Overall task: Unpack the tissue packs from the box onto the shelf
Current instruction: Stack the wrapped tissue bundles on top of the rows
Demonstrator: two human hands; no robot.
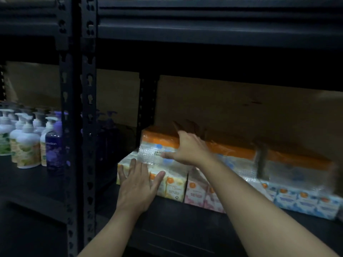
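Tissue pack [232, 151] lies atop the shelf's [185, 229] lower row, long axis 9 to 3 o'clock, its 9 o'clock end under the right hand [187, 147], grip spread wide, clasping nothing; left hand [137, 184] presses flat on the yellow pack [174, 186] at 7 o'clock.

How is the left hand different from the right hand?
The left hand lies flat on the yellow tissue pack in the bottom row; the right hand sits higher, on the orange-topped pack stacked above. The left hand's fingers show sharply; the right hand's are blurred. Both touch tissue packs on the shelf.
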